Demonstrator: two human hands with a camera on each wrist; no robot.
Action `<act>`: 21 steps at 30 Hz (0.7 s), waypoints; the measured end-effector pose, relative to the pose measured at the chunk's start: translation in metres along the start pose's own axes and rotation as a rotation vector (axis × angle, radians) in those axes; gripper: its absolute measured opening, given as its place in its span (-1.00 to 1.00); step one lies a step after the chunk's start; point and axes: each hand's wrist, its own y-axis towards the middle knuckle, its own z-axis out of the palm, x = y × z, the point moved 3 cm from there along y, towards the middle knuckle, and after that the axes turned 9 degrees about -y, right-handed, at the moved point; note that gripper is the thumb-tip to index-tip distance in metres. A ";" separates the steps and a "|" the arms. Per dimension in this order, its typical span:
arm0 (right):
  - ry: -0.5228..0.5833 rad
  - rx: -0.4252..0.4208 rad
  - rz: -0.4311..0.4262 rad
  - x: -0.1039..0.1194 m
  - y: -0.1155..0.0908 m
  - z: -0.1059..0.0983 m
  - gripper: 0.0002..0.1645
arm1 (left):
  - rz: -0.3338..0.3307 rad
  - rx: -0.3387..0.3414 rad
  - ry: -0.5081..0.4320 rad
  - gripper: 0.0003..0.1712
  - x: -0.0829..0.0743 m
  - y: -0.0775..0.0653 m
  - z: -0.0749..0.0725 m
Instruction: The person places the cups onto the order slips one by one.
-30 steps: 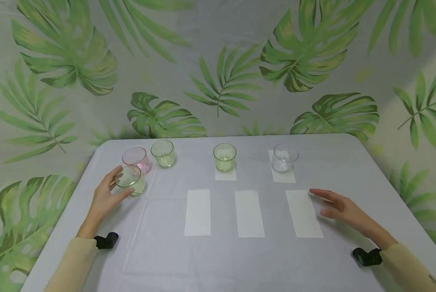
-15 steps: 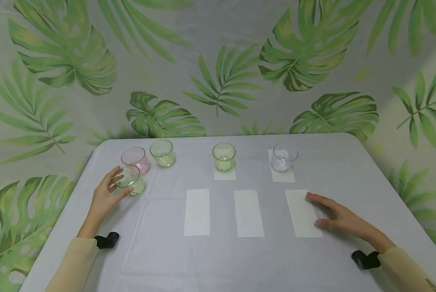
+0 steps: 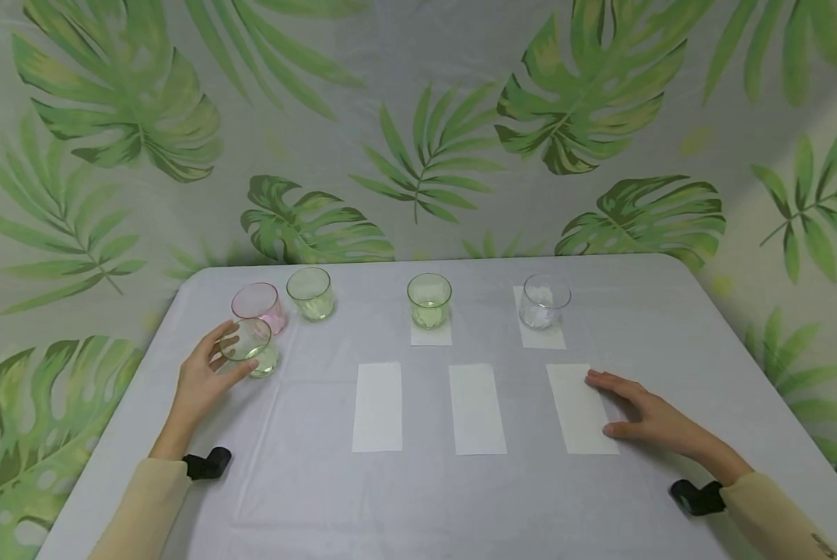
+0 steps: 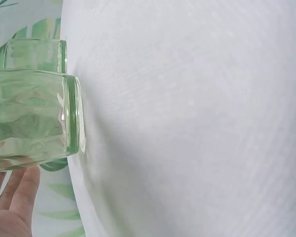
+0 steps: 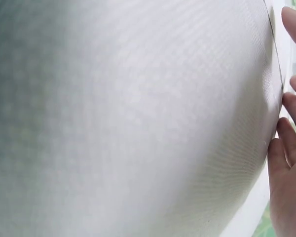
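At the left of the table in the head view, my left hand (image 3: 204, 379) holds a green-tinted glass (image 3: 264, 362) between thumb and fingers. The left wrist view shows that glass (image 4: 34, 116) upright, its base right at the white cloth. Just behind it stands a pink glass (image 3: 275, 314), partly overlapped by the held one. Another green glass (image 3: 316, 303) is to the pink one's right. Over on the right side, my right hand (image 3: 649, 416) lies low with thumb and fingers spread, fingertips at the right edge of a white paper card (image 3: 574, 408).
Two more cards (image 3: 378, 408), (image 3: 478, 408) make up the front row with it. Behind them, a green glass (image 3: 430, 309) stands on one card (image 3: 422, 339) and a colourless glass (image 3: 541, 313) on another card (image 3: 553, 341). A leaf-patterned cloth (image 3: 460, 47) hangs beyond the table.
My right hand has shifted slightly left and its thumb and fingers have come onto the edge of the right card. The left hand and its glass have stayed almost in place.
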 end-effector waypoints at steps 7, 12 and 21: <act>-0.011 0.004 0.003 0.003 0.000 -0.001 -0.15 | -0.007 -0.003 -0.026 -0.13 -0.009 -0.002 0.002; -0.017 0.000 0.008 0.003 -0.001 -0.002 -0.14 | 0.006 0.025 -0.064 -0.15 -0.022 -0.003 0.009; -0.031 0.003 0.008 0.000 -0.001 -0.001 -0.15 | 0.056 0.111 -0.096 -0.14 -0.062 0.002 0.034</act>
